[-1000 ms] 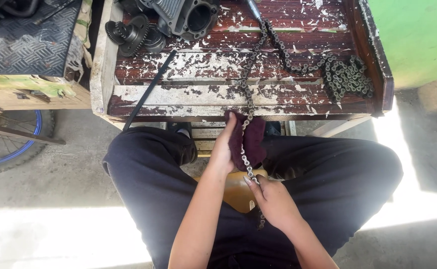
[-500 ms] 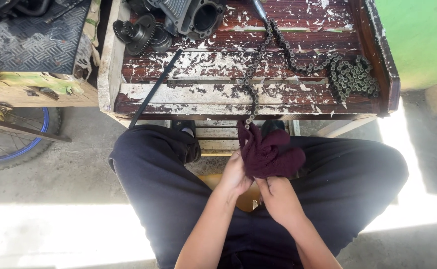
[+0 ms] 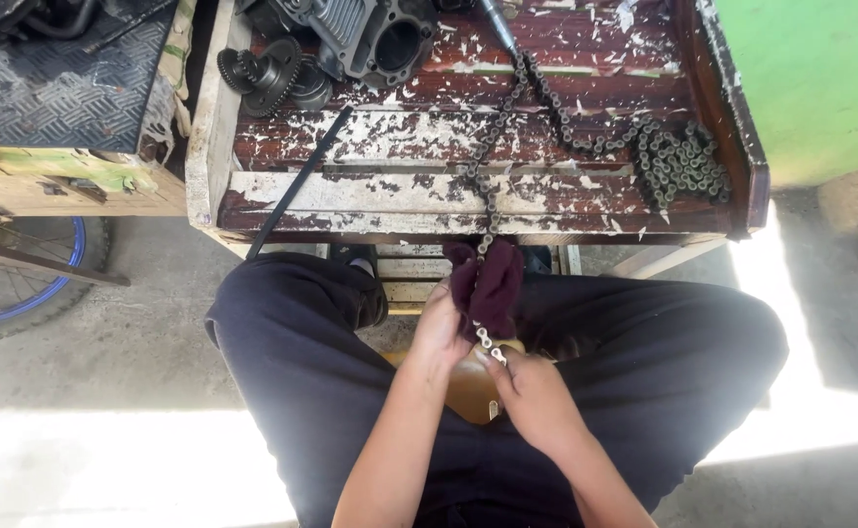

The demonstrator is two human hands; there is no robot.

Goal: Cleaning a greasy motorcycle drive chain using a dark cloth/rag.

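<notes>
The person sits at a peeling red table (image 3: 370, 191) with raised side rails. The left hand (image 3: 439, 328) is clenched around a dark maroon rag (image 3: 488, 284), which wraps a roller chain (image 3: 493, 186). The right hand (image 3: 532, 391) pinches the chain's free end just below the rag, above a tan seat (image 3: 468, 386) between the knees. From the rag the chain runs up over the table's front edge and across the boards to a loose heap (image 3: 683, 161) near the right rail.

To my eye, a hard tug could drag the heap across the boards and off the front edge, since no rail stops it there. The rag is bunched tight, so a link could snag the cloth, or a fingertip could get nipped between links.

The table acts as a shallow tray: it holds the chain, a grey engine cylinder (image 3: 375, 39), a dark sprocket gear (image 3: 263, 73) and a thin black strip (image 3: 297, 186) that overhangs the front.
</notes>
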